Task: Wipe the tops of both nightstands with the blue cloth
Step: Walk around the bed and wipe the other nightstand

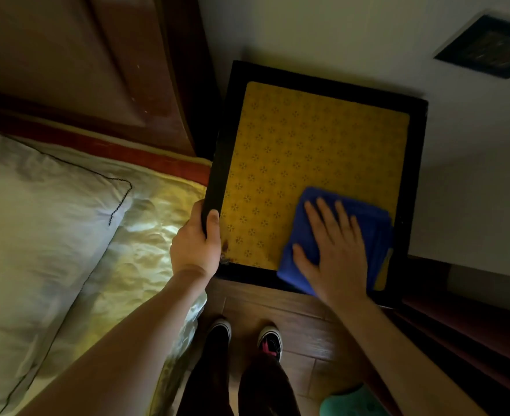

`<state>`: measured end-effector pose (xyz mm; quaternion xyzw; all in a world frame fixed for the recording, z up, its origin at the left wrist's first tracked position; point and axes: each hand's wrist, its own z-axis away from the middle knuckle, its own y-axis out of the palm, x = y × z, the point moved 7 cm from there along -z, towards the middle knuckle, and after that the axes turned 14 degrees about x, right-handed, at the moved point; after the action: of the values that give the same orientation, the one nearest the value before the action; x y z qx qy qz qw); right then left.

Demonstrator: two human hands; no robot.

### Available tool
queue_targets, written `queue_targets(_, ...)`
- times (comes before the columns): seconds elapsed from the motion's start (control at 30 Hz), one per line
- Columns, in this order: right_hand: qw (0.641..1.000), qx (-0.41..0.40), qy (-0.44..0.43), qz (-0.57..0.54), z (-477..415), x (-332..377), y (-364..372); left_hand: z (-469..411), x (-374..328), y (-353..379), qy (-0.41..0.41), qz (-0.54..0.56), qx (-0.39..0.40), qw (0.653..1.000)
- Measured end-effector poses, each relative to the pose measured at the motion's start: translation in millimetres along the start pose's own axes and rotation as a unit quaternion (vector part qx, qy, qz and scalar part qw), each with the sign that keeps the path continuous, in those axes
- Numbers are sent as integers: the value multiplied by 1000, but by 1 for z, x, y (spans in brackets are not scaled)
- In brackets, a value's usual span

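Note:
A black nightstand (322, 85) stands between the bed and the wall, its top covered by a yellow patterned mat (301, 151). The folded blue cloth (376, 232) lies on the mat's near right corner and hangs slightly over the front edge. My right hand (334, 250) presses flat on the cloth with fingers spread. My left hand (196, 244) grips the nightstand's near left edge, thumb on top of the black rim. Only this one nightstand is in view.
The bed with a white pillow (37, 223) and cream sheet (145, 250) touches the nightstand's left side, under a dark wooden headboard (97, 70). My shoes (244, 337) stand on a wooden floor. A dark vent (487, 46) sits in the wall; a teal object (349, 400) lies bottom right.

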<state>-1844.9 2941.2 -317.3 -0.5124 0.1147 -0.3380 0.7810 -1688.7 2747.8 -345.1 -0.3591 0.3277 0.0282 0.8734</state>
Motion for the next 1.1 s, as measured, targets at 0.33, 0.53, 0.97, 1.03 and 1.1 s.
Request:
queue_targets(0.33,997,-60,26,-39,-194,-17,-105,0,1,-1,1,15,1,1000)
queue_targets(0.53,999,-42,-18,-8,-67,31,-41,1,0,-3,-5,14,2,1000)
queue_targets(0.97,994,-60,-84,20,-168,47,-79,-3,4,0,-19,5,8,1000)
queue_targets(1.03,995,-58,-77,12,-202,45,-96,-2,5,0,-24,7,9,1000)
queue_targets(1.1,996,-56,-75,2,-223,42,-109,-2,4,0,-25,6,10,1000)
